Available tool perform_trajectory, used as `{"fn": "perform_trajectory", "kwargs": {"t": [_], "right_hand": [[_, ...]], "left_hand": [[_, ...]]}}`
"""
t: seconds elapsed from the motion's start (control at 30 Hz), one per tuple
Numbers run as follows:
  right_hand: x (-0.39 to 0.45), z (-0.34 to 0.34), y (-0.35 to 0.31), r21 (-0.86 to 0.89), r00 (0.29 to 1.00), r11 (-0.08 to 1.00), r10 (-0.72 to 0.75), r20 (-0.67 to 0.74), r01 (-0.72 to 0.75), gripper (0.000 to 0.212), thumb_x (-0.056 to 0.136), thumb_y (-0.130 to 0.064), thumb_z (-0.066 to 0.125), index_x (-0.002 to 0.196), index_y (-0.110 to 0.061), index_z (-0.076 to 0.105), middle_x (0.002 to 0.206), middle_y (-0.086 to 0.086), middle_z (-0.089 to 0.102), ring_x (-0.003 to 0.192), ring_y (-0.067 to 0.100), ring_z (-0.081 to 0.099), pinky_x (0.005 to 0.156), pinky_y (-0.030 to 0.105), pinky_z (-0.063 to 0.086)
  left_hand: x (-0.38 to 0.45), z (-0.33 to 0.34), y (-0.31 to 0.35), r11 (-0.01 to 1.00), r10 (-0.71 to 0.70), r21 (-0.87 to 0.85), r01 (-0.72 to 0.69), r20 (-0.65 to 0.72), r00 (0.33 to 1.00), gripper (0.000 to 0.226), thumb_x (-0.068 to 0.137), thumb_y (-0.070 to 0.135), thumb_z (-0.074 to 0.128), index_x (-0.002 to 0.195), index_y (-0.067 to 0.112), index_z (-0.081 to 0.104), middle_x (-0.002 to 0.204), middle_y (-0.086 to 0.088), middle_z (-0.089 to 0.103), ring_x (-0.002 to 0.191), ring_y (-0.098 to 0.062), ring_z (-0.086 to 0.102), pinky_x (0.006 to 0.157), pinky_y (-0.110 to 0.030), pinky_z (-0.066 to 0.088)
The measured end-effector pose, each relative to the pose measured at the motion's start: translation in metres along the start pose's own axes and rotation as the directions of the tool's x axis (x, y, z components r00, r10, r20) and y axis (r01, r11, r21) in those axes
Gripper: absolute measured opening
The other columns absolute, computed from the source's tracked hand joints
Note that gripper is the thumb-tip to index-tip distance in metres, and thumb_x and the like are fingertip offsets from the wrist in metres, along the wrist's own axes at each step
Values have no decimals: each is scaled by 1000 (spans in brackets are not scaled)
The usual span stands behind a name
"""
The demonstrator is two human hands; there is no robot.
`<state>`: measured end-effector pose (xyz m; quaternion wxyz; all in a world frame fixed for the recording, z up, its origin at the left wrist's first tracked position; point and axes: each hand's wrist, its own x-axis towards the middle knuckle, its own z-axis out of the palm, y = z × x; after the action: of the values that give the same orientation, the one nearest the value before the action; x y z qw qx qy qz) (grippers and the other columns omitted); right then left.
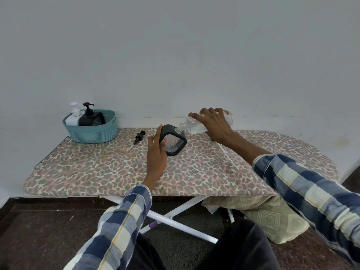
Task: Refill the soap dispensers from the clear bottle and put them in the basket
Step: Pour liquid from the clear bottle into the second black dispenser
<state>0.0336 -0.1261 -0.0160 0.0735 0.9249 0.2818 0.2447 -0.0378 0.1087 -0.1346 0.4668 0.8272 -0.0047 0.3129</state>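
Note:
A black soap dispenser [174, 141] with no pump stands on the ironing board, tilted, and my left hand [156, 149] holds its left side. My right hand [213, 122] grips the clear bottle [194, 124], tipped on its side with its neck at the dispenser's opening. The black pump [138, 138] with its tube lies on the board to the left. A teal basket [91, 131] at the far left holds a white dispenser [74, 116] and a black dispenser [90, 117].
The leopard-print ironing board [136, 172] stands against a white wall. A thin clear tube [229, 156] lies on the board under my right forearm. White board legs [175, 217] and a patterned cloth [268, 217] are below.

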Motion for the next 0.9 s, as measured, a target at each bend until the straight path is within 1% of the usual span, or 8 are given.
{"fn": "perform_trajectory", "kwargs": {"t": [0.17, 0.37, 0.5, 0.63, 0.7, 0.8, 0.9], "right_hand": [[0, -1, 0, -7, 1000, 1000, -2, 1, 2, 92, 78, 14, 69, 150, -36, 43, 131, 12, 58, 115, 34, 59, 103, 55, 37], [-1, -3, 0, -12, 1000, 1000, -4, 3, 4, 91, 79, 14, 68, 151, -36, 44, 131, 12, 59, 116, 35, 59, 104, 56, 37], [-1, -4, 0, -19, 1000, 1000, -4, 0, 4, 89, 80, 14, 67, 151, -36, 44, 131, 12, 59, 116, 35, 59, 104, 56, 37], [-1, -3, 0, -25, 1000, 1000, -10, -4, 10, 90, 80, 15, 65, 150, -36, 44, 130, 11, 59, 114, 34, 59, 103, 55, 37], [-1, -3, 0, -25, 1000, 1000, -10, -6, 9, 90, 80, 15, 64, 150, -36, 43, 130, 11, 59, 114, 34, 59, 103, 55, 37], [-1, -4, 0, -26, 1000, 1000, -12, -6, 12, 89, 81, 15, 64, 151, -36, 44, 131, 12, 58, 116, 34, 59, 104, 54, 35], [-1, -4, 0, -29, 1000, 1000, -10, -6, 9, 90, 80, 16, 63, 151, -36, 44, 131, 12, 59, 116, 34, 59, 104, 55, 35]], "left_hand": [[0, 0, 0, 1000, -8, 6, 8, 2, 1000, 51, 114, 46, 33, 165, 50, 28, 147, -4, 44, 86, 4, 56, 61, -13, 47], [0, 0, -1, 1000, -2, -7, 2, 10, 1000, 53, 112, 46, 33, 165, 51, 26, 145, -5, 45, 84, -1, 59, 59, -16, 50], [1, 0, -2, 1000, 6, -11, -6, 5, 1000, 52, 113, 48, 33, 164, 51, 28, 145, -5, 46, 87, 0, 59, 63, -18, 51], [0, 0, -1, 1000, 11, -20, -11, -4, 1000, 55, 110, 51, 31, 165, 49, 29, 144, -5, 45, 87, 2, 58, 63, -12, 49], [0, 1, -1, 1000, 11, -27, -11, -3, 1000, 55, 110, 50, 33, 165, 48, 30, 145, -4, 45, 88, 5, 57, 64, -9, 49], [1, 1, -2, 1000, -5, -16, 5, 0, 1000, 51, 115, 42, 36, 165, 49, 29, 146, -5, 45, 87, 4, 58, 63, -12, 47], [1, 1, -2, 1000, -11, -24, 12, 6, 1000, 51, 115, 40, 37, 165, 49, 29, 149, -3, 44, 89, 11, 57, 65, -13, 47]]}}
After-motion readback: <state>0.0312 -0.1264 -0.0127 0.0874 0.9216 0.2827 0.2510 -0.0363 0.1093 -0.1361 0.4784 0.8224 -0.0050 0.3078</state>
